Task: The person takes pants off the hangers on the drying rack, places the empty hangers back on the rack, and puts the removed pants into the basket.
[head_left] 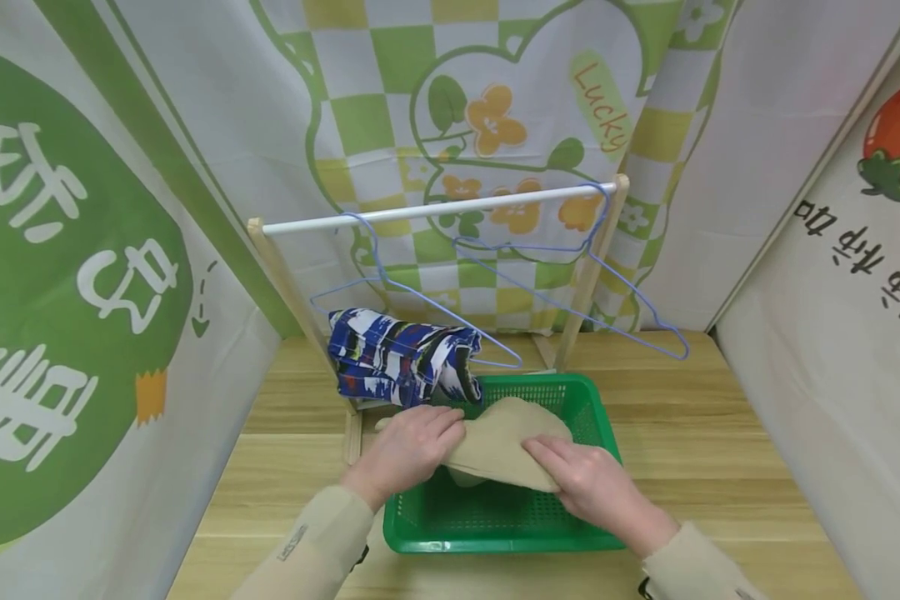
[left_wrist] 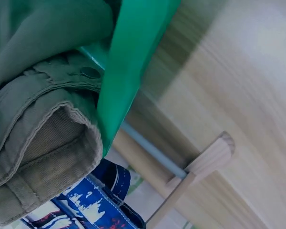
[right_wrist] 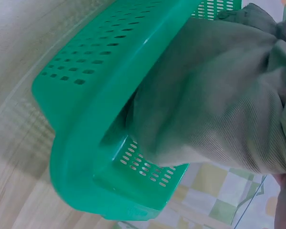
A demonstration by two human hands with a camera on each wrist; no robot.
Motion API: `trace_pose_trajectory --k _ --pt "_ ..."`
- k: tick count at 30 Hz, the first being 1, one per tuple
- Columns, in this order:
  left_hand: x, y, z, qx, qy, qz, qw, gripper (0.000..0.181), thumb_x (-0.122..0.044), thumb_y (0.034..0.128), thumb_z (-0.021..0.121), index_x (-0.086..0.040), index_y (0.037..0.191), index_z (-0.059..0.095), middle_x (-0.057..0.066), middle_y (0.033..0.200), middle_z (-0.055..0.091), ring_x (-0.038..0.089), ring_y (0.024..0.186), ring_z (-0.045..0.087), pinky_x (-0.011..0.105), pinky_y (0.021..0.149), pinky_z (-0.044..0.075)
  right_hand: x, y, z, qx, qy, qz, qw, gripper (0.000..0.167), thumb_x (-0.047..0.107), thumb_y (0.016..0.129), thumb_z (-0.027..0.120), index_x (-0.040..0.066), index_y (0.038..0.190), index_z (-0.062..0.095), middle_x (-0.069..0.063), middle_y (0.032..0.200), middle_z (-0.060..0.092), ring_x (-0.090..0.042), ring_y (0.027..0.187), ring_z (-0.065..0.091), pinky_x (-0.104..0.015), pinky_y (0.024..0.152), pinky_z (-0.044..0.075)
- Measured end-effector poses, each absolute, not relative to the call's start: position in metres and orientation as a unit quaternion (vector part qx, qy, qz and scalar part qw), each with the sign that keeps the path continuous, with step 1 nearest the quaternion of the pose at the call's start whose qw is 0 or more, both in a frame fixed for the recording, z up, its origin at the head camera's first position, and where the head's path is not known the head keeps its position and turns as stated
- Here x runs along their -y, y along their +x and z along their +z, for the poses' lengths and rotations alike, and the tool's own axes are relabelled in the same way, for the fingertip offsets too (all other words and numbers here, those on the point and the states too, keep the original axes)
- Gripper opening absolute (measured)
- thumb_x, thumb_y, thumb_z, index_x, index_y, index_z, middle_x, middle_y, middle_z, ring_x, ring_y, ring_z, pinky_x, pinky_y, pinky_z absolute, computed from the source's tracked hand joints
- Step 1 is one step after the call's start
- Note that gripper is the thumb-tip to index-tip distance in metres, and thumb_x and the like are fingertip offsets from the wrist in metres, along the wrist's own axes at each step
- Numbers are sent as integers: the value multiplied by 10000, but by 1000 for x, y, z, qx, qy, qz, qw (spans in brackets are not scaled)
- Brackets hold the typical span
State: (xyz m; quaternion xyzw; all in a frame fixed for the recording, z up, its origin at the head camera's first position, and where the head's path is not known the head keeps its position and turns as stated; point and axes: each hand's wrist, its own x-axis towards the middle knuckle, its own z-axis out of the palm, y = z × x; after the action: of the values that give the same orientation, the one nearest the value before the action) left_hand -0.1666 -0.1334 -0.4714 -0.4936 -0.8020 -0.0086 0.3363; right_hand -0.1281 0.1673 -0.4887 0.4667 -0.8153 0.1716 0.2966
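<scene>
On the left, blue and white clothes (head_left: pixel 397 358) hang on a blue hanger (head_left: pixel 450 315), which hooks over a white bar (head_left: pixel 457 205). Next is my left hand (head_left: pixel 408 450), with its fingers curled on the left end of the tan pants (head_left: pixel 506 442), gripping them. The pants spread between my two hands, over the green basket (head_left: pixel 495 547). My right hand (head_left: pixel 596 479) pinches their right edge. Farthest right, another hanger (head_left: pixel 632 287) hangs from that bar.
</scene>
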Motion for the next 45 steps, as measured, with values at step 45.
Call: trace_pose_trajectory --k 45 --pt "124 -128 -498 863 -504 27 -13 217 -195 839 800 -197 983 638 -116 863 681 43 731 650 219 614 549 -184 -122 -508 868 485 107 5 493 -38 727 835 125 1177 717 22 986 737 -98 851 713 -244 679 602"
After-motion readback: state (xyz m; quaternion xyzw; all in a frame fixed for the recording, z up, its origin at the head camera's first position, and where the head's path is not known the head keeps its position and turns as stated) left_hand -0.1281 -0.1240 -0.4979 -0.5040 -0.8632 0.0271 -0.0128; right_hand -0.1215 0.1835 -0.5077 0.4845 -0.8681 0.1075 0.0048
